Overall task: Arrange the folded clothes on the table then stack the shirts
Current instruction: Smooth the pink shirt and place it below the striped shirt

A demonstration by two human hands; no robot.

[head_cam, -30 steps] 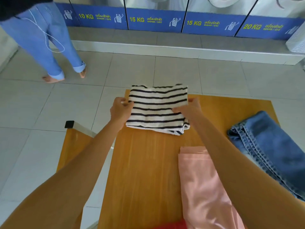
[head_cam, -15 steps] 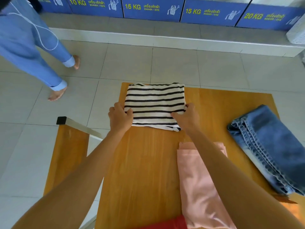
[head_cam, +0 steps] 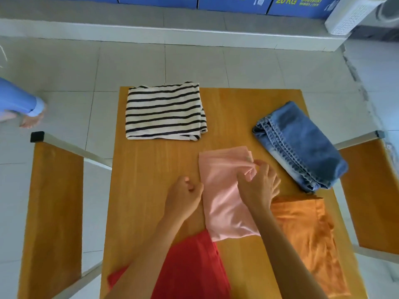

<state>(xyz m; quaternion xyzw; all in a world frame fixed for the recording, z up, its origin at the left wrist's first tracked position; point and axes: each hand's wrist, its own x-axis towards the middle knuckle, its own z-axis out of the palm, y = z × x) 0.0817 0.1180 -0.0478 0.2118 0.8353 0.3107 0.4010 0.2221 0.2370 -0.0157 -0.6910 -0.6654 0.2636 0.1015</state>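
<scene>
A single head-worn wide-angle view looks steeply down, close over the bench (head_cam: 151, 190). It faces twelve o'clock, toward tiled floor (head_cam: 237, 67) beyond.

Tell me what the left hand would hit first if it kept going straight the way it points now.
Probably the pink shirt: the left hand is already at its left edge, knuckles aimed up and right.
</scene>
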